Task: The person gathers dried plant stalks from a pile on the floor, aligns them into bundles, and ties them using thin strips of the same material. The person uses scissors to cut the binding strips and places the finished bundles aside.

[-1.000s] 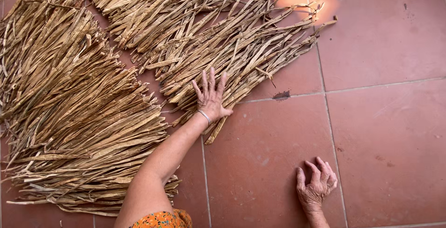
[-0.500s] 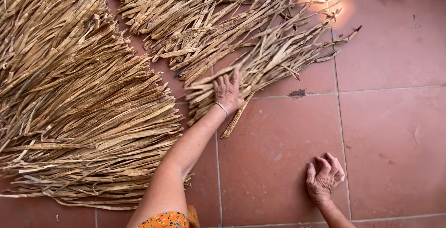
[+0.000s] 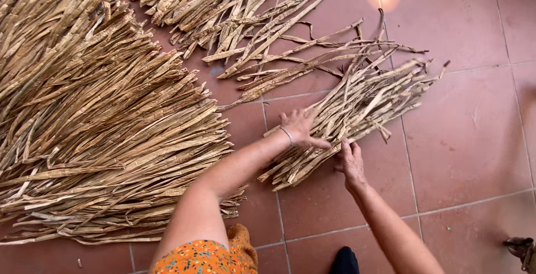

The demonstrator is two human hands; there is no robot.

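Observation:
A small bundle of dried tan plant strips [image 3: 357,112] lies slanted on the red floor tiles, pulled apart from the pile behind it. My left hand [image 3: 301,129], with a thin bracelet on the wrist, lies over the bundle's lower end with fingers curled around the strips. My right hand [image 3: 349,159] touches the same end from the right side, its fingers against the strips. Whether the right hand grips them is not clear.
A large fan of the same dried strips [image 3: 95,129] covers the floor on the left. Another loose pile [image 3: 240,23] spreads across the top. Bare red tile [image 3: 474,140] shows on the right. A dark metal object [image 3: 522,249] sits at the bottom right corner.
My left hand drew a bundle of strips away from the top pile toward me. My right hand left the bare floor and came up to the bundle's end.

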